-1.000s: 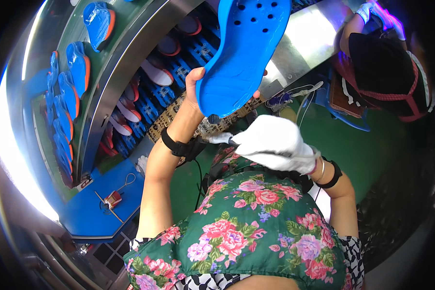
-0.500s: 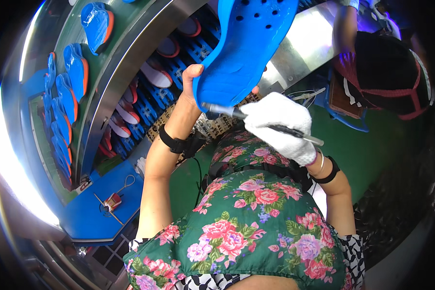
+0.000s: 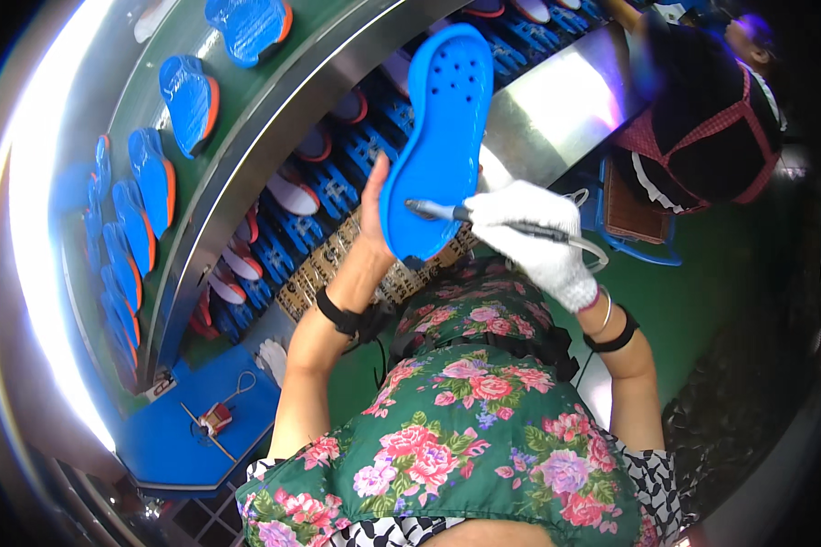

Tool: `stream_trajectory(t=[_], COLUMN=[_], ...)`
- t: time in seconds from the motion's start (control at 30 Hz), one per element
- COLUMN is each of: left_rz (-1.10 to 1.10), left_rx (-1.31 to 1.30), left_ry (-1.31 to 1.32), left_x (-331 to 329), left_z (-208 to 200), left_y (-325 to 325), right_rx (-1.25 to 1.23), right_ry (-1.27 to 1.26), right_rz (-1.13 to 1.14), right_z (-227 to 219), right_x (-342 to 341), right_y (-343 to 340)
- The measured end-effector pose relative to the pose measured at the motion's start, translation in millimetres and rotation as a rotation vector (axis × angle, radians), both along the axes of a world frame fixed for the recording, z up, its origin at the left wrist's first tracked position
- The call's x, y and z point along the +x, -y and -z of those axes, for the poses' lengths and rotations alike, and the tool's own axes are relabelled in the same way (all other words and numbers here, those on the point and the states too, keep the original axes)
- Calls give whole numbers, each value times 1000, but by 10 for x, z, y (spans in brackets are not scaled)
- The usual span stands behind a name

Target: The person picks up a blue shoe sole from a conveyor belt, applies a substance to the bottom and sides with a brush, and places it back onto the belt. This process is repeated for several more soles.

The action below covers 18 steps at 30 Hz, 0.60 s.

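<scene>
My left hand [image 3: 372, 211] is bare and grips a long blue shoe insole [image 3: 436, 146] by its left side near the heel. The insole has several round holes in its toe end and points away from me. In its white knitted glove, my right hand [image 3: 536, 232] is closed around a brush [image 3: 447, 211] with a dark handle. The wet-looking bristle tip lies on the inner face of the heel part. The left fingers behind the insole are mostly hidden.
At the left, a curved green conveyor [image 3: 178, 169] with a metal rim carries several blue soles edged in orange. Racked soles [image 3: 296, 196] fill the space below it. A blue table [image 3: 169, 442] stands lower left. A co-worker [image 3: 702, 118] is at the upper right beside a stool [image 3: 643, 214].
The insole has come down and nearer in the picture, so its whole length shows. The brush tip has shifted from the heel's edge to further inside the heel.
</scene>
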<state>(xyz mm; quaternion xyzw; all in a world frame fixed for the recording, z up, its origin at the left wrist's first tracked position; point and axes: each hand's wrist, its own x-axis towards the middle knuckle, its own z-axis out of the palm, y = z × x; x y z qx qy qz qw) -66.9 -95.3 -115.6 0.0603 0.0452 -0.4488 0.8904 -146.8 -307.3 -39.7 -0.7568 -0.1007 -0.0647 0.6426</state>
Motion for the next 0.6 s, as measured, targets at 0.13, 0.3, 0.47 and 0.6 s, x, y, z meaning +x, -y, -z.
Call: stream_trajectory(t=[0.13, 0.3, 0.47, 0.6], left_rz=[31, 52, -43, -136], left_rx=[-30, -170, -148, -30], left_ry=[12, -44, 111, 512], left_x=[-157, -116, 43, 294], left_z=[20, -113, -202, -677], left_y=[144, 228, 95, -38], right_rx=[-354, -586, 30, 527], right_ry=[383, 676, 199, -92], right_rz=[135, 158, -87, 185], right_z=[-236, -291, -445, -438], right_x=[403, 422, 6, -174], right_y=[289, 206, 132, 432])
